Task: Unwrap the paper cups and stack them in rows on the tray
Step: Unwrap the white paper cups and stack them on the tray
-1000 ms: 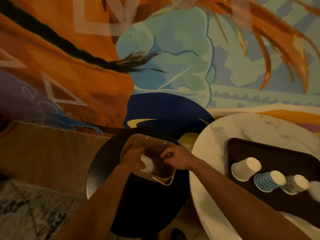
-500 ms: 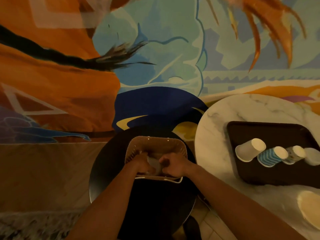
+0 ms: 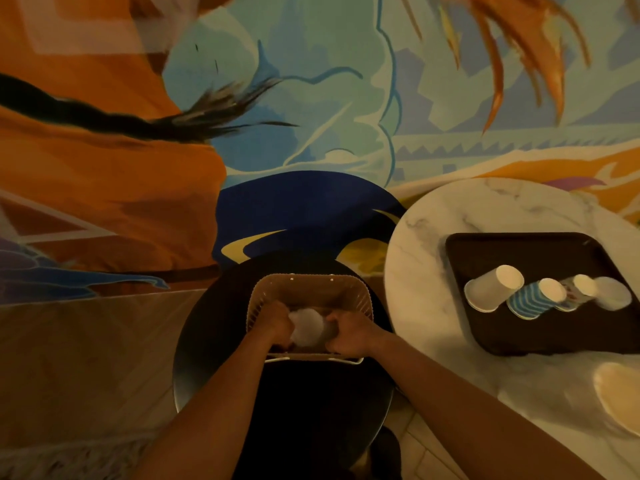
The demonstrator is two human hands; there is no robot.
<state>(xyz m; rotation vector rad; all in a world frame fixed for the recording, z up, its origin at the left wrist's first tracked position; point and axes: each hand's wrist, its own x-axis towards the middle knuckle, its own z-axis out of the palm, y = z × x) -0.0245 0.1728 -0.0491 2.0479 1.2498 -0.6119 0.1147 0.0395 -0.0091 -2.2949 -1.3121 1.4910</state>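
Inside the basket (image 3: 311,292) (woven), left hand (image 3: 277,323) and right hand (image 3: 348,332) clasp a wrapped cup (image 3: 306,329) between them.

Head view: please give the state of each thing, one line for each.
Left hand: in the basket, gripping the pale cup.
Right hand: gripping the same cup.
Pale cup: held between both hands.
Basket: on the black stool.
Tray: holds a row of cups on their sides.

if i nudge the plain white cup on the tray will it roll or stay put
The white cup lies on its side on the dark tray, so it would probably roll, curving because it tapers. The striped cup beside it may block rolling that way. Being paper, it likely shifts with little force.
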